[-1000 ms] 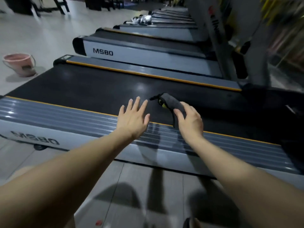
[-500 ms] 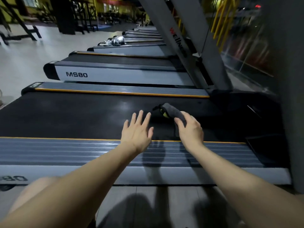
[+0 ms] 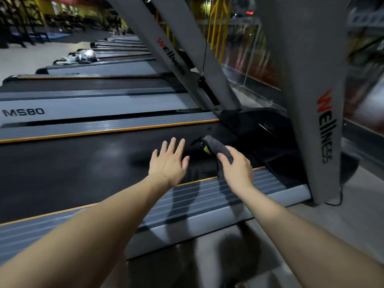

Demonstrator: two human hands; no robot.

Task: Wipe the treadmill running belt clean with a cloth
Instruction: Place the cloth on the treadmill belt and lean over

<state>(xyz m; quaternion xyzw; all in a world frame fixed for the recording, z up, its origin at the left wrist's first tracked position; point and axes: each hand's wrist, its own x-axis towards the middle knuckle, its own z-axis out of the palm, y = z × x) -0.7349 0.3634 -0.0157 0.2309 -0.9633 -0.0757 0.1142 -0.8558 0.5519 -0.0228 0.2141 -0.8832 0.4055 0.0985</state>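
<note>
Grey cloth (image 3: 216, 147) is bunched in my right hand (image 3: 236, 169), fingers curled around it, held at the near front end of the black running belt (image 3: 72, 173). My left hand (image 3: 169, 163) is beside it, fingers spread and straight over the belt.

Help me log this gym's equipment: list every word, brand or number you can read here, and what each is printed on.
"WELLNESS", red and black, runs down the near grey upright.
"WELLNESS", same lettering, on the slanted upright behind it.
"MS80" on the side panel of the neighbouring treadmill.
A red lit sign high in the background is too blurred to read.
The cloth gripped by the right hand shows no readable text.
</note>
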